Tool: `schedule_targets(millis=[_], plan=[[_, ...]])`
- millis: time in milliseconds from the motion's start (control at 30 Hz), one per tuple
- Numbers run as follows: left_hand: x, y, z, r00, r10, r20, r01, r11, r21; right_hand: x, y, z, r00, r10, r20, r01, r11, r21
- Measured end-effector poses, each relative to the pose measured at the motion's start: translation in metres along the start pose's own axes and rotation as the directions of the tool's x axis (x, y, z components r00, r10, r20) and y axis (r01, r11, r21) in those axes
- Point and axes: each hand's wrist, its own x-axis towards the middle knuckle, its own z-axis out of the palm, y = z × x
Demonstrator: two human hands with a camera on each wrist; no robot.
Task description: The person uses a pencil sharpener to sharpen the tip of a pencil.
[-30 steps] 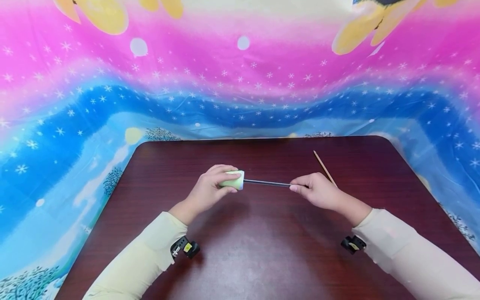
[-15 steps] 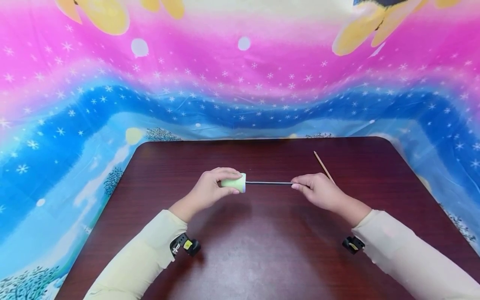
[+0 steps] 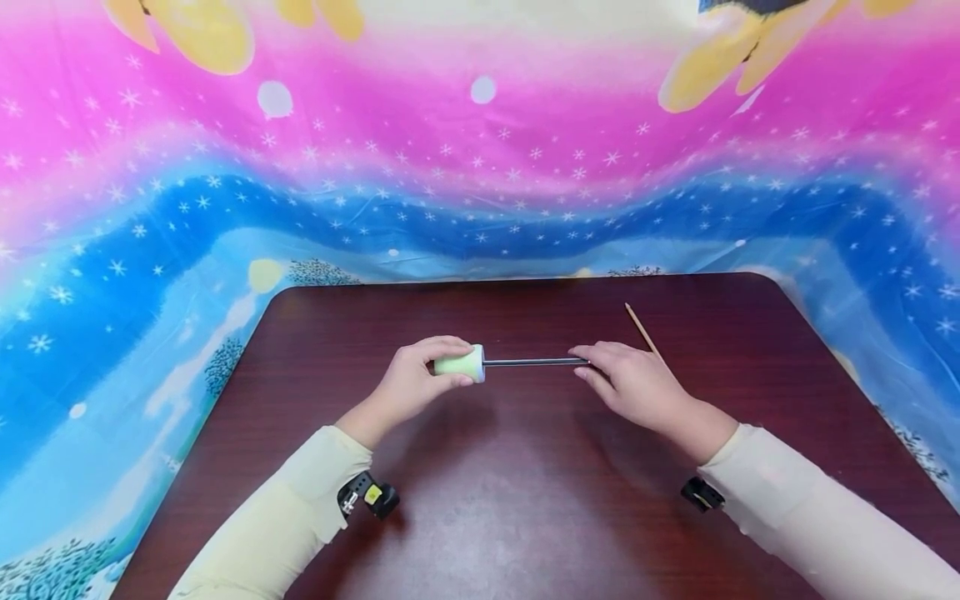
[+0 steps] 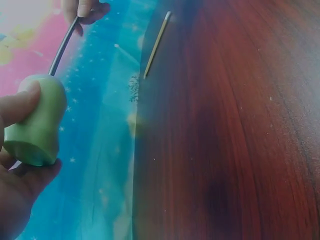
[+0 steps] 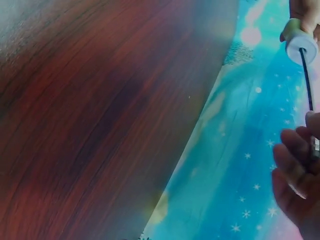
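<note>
Green-handled tool [image 3: 456, 365] is held level above the table [image 3: 525, 500], its handle [image 4: 44, 112] gripped by the left hand [image 3: 412, 375]. Rod [image 3: 534, 362] is met by the right hand [image 3: 637, 385]; pinched or loose cannot be told. Judged light, stiff, rod possibly slippery; the handle's narrowed middle is preferred for holding.

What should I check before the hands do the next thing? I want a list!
1. Left hand holding the green handle: ok.
2. Rod meeting the handle's white end: ok.
3. Right hand at the rod's far end: ok.
4. Right hand's grip tight enough: cannot tell.
5. Thin stick lying on the table, apart from the rod: ok.
</note>
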Motion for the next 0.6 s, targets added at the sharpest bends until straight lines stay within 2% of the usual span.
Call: schedule_targets(millis=[67,167,233,267,333,433,533,600], plan=[[0.0,0.0,-0.001,0.999,-0.052,0.011,0.052,0.998,-0.03,0.0,0.002,0.002,0.992,-0.086,-0.088,0.082,0.996,-0.045],[0.0,0.002,-0.001,0.993,-0.114,0.028,0.115,0.992,-0.056,0.001,0.005,0.006,0.956,-0.215,-0.201,0.191,0.972,-0.134],[0.0,0.003,-0.001,0.991,-0.133,0.036,0.134,0.989,-0.058,0.002,0.006,0.007,0.933,-0.267,-0.243,0.23,0.958,-0.169],[0.0,0.004,0.0,0.99,-0.137,0.039,0.139,0.988,-0.063,0.002,0.006,0.008,0.929,-0.276,-0.248,0.237,0.955,-0.178],[0.0,0.004,0.001,0.991,-0.128,0.041,0.131,0.989,-0.071,0.001,0.006,0.007,0.936,-0.262,-0.235,0.229,0.96,-0.158],[-0.001,0.004,0.002,0.996,-0.081,0.03,0.083,0.994,-0.067,0.0,0.002,0.002,0.966,-0.192,-0.173,0.182,0.981,-0.072],[-0.002,0.002,0.004,1.0,-0.006,-0.002,0.006,0.999,-0.038,0.001,-0.002,-0.002,0.99,-0.091,-0.105,0.095,0.995,0.041],[-0.002,0.001,0.004,0.998,0.062,-0.029,-0.062,0.998,-0.011,0.001,-0.004,-0.004,0.998,-0.022,-0.051,0.028,0.991,0.134]])
